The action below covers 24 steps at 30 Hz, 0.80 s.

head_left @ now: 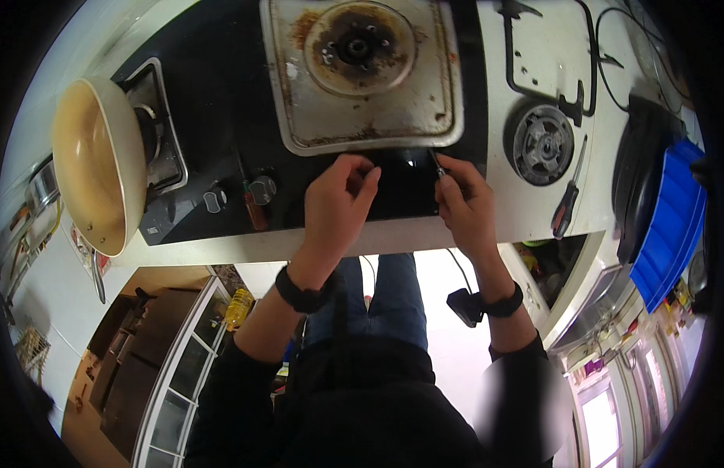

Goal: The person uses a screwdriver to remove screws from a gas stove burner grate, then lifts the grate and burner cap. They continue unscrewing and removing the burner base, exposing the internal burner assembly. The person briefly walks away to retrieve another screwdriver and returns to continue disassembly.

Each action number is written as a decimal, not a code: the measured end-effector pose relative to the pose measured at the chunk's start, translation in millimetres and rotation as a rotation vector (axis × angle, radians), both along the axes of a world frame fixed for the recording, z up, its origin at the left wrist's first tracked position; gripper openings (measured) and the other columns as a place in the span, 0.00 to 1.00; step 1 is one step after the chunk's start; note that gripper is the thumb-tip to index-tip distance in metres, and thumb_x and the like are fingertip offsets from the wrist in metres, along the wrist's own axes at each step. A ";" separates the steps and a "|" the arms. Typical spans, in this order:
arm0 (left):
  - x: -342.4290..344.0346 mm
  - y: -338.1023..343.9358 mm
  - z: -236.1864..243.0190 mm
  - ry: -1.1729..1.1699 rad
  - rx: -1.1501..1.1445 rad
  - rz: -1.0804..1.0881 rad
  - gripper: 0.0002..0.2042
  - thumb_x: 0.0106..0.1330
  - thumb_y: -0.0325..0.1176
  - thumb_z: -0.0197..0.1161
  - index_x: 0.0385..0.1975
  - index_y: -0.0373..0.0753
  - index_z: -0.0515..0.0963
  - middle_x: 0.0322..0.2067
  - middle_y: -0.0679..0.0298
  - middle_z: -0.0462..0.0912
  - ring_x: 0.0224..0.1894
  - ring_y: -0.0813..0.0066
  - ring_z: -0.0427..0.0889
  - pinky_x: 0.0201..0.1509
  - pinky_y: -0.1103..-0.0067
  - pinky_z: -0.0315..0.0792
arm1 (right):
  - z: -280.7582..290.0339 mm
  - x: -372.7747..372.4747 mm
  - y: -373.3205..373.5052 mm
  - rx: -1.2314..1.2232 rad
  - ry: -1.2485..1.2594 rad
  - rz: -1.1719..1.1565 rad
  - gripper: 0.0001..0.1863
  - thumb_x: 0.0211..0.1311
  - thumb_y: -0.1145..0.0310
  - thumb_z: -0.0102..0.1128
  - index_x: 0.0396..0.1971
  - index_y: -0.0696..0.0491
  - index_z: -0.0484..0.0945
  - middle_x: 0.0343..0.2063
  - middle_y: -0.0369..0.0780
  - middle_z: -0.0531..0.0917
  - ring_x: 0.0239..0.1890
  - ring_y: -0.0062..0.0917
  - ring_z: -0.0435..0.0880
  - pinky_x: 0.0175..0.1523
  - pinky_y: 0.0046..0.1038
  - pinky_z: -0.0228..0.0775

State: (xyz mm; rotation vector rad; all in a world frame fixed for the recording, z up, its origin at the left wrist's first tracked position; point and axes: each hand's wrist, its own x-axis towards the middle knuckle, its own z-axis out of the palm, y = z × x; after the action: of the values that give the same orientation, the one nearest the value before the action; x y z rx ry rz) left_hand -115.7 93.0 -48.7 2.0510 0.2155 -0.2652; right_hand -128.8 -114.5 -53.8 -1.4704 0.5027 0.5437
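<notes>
Both my hands are over the front of a black glass gas hob (221, 101), just below a stained metal burner tray (299, 129). My left hand (335, 204) has its fingers curled in, thumb near the index finger; whatever they might hold is hidden. A thin, dark metal piece (438, 165) is pinched in my right hand (469, 207), its tip by the tray's near right corner; its kind is unclear. Left of my left hand lie a red-handled screwdriver (255, 214) and two control knobs, one grey (263, 189) and one silver (214, 200).
A cream pan (132, 156) stands on the left burner. On the white counter to the right lie a round burner part (543, 146), a black-handled screwdriver (566, 209) and a black pan support (510, 58). Farther right is a blue ridged object (670, 226).
</notes>
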 end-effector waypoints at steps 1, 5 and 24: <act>-2.2 3.1 -1.5 0.145 -0.107 0.093 0.09 0.71 0.35 0.67 0.38 0.37 0.79 0.22 0.67 0.79 0.20 0.77 0.76 0.23 0.78 0.70 | -0.3 1.6 1.2 0.032 -0.021 -0.016 0.14 0.77 0.72 0.50 0.58 0.53 0.75 0.27 0.33 0.76 0.18 0.09 0.65 0.21 0.14 0.54; -4.3 18.1 -4.8 0.498 -0.616 0.452 0.14 0.78 0.43 0.56 0.42 0.37 0.78 0.23 0.67 0.78 0.21 0.78 0.75 0.22 0.80 0.66 | 1.2 6.5 11.4 0.065 -0.081 -0.039 0.12 0.78 0.72 0.49 0.56 0.53 0.73 0.27 0.34 0.76 0.16 0.09 0.64 0.18 0.14 0.53; 14.5 5.0 10.3 0.312 -0.941 0.801 0.13 0.77 0.41 0.58 0.32 0.41 0.75 0.25 0.64 0.80 0.20 0.76 0.76 0.22 0.80 0.64 | 2.5 -4.2 1.8 0.140 0.136 -0.303 0.12 0.78 0.67 0.50 0.56 0.50 0.73 0.26 0.32 0.74 0.14 0.10 0.62 0.16 0.15 0.50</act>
State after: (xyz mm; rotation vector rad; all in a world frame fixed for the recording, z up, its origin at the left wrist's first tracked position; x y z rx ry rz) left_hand -101.2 98.0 -38.5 0.8796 0.8883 -0.1332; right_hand -133.1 -112.7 -51.4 -1.2016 0.7644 0.4299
